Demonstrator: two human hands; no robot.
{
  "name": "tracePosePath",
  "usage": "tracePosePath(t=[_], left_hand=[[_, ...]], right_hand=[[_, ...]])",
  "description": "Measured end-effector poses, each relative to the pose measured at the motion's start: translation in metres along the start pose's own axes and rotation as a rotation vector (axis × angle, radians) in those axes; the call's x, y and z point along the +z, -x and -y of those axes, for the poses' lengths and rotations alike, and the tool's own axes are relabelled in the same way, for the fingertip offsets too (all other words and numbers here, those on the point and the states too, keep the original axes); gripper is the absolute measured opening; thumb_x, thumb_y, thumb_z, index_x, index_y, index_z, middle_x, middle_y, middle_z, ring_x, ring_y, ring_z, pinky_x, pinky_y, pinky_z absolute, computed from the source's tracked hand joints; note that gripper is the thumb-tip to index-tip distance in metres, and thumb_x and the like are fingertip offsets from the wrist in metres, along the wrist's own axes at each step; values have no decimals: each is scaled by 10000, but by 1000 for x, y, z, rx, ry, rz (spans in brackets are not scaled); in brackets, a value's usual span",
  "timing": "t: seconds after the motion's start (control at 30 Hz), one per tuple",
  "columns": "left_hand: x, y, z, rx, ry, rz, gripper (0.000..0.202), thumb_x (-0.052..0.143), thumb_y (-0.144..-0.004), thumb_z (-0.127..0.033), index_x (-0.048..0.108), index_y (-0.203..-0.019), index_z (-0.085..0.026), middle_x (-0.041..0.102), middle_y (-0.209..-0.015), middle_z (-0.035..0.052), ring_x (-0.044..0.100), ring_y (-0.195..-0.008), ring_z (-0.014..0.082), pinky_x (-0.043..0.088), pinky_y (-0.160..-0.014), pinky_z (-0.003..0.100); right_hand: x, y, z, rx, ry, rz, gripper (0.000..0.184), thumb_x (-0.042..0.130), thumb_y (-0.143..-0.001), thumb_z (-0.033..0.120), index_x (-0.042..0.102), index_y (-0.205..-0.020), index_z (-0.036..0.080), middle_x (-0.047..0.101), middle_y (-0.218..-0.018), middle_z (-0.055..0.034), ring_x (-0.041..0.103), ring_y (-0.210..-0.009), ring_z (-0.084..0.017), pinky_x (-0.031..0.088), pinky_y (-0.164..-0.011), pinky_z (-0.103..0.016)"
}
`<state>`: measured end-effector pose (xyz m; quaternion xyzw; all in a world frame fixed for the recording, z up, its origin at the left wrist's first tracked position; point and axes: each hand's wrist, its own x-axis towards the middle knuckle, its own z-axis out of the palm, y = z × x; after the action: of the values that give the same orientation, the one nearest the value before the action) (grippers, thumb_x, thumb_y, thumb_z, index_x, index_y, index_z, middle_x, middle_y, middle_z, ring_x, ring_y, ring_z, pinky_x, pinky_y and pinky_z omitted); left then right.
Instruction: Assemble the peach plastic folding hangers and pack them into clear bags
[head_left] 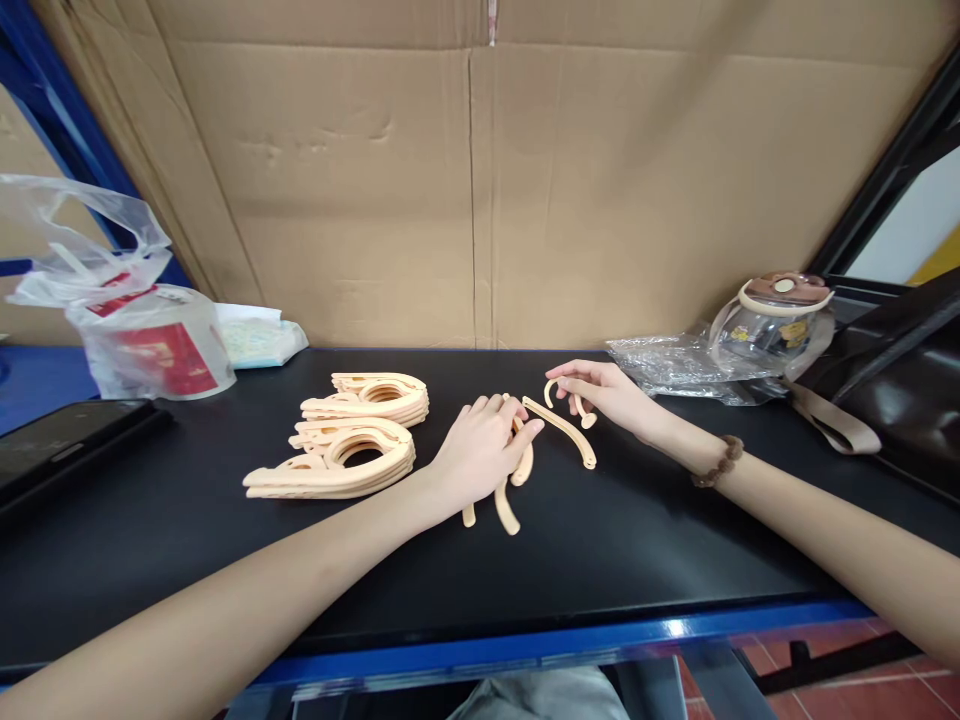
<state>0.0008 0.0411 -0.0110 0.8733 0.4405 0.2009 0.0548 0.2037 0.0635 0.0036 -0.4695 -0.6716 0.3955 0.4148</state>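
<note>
My left hand [484, 450] rests curled over a few loose peach-coloured curved plastic pieces [507, 508] on the black table [187, 520], its fingers closed on them. My right hand [604, 392] pinches a small curved hook piece [581, 410] of the same plastic. A long thin curved strip [564, 428] lies between the two hands, one end by my left fingertips. Left of my left hand lie two stacks of assembled peach folding hangers [352, 440].
A cardboard sheet [480, 180] walls the back. At the left stand a plastic bag with a roll [142, 335], a tissue pack [259, 340] and a dark flat device [60, 445]. At the right are clear wrapping [667, 365], a lidded jar [776, 320] and a dark bag [892, 380].
</note>
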Motion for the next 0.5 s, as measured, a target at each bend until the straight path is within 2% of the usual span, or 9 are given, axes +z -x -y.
tracePosePath(t=[0.17,0.33,0.43,0.5], left_hand=[[-1,-1,0,-87,279,-86,254,384,-945,-416,530,-954,-209,576,-834,8,530,-826,196,425,-780,370],[-5,-4,-2,-148,740,-178,136,521,-878,-325,459,-946,-225,468,-710,-56,492,-622,105,431,-589,242],[-12,-3,-5,-81,895,-251,164,522,-867,-280,422,-991,-242,458,-803,-44,522,-633,87,448,-554,218],[-15,0,-8,-12,915,-318,273,531,-864,-281,381,-1092,-272,455,-900,-25,547,-676,91,469,-551,214]], right_hand=[[0,-1,-2,14,-5,5,197,567,-824,230,636,-993,156,620,-795,-15,527,-523,-70,426,-465,-206],[-1,-2,-3,-3,13,4,213,553,-839,244,631,-1019,160,619,-801,-13,533,-533,-74,435,-463,-207],[-1,-2,-1,-14,25,-11,232,549,-841,255,628,-1036,158,620,-794,-12,527,-534,-78,445,-466,-213],[-1,-1,1,-19,18,-11,254,555,-837,261,620,-1057,152,618,-801,-14,525,-542,-79,450,-471,-216]])
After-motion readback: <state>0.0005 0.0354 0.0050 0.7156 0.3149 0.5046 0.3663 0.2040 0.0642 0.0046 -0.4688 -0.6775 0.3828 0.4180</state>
